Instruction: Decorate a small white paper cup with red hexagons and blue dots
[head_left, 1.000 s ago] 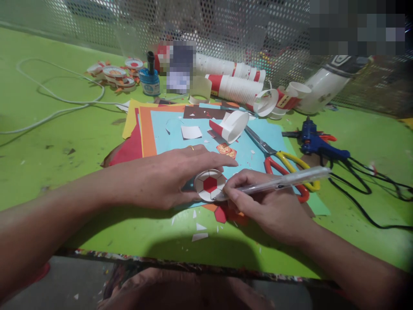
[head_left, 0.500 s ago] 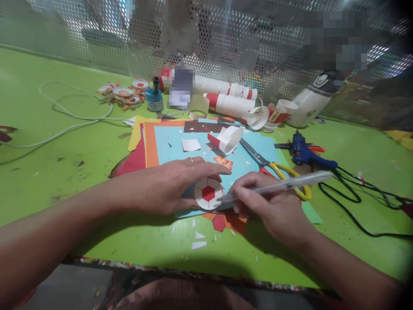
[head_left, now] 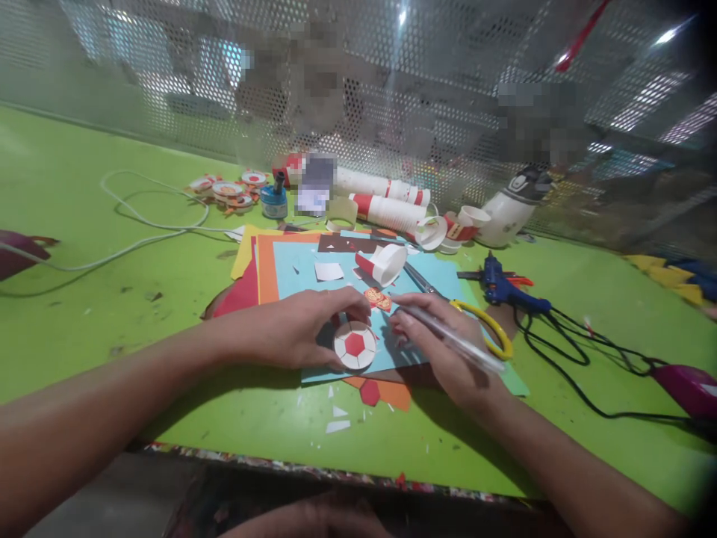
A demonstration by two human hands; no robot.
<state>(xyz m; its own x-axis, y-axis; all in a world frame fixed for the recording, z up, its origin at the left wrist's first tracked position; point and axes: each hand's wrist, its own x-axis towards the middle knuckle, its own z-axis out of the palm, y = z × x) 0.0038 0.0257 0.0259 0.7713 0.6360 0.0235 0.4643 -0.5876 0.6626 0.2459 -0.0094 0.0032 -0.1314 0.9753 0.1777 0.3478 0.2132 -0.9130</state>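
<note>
A blue glue gun point(head_left: 507, 291) lies on the green table point(head_left: 84, 359), its black cord point(head_left: 616, 415) running rightward. Nested paper cups point(head_left: 392, 211) lie sideways before the perforated panel point(head_left: 392, 90), between a black-capped blue bottle point(head_left: 274, 202) and a dark-lidded white bottle point(head_left: 504, 218).

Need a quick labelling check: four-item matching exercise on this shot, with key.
1. pen
2. round piece by the left hand
3. glue gun
4. bottle

A. white with a red middle
B. blue, standing upright
C. in the right hand's grip
D. lying right of the scissors

Pairs: 1-C, 2-A, 3-D, 4-B
</note>
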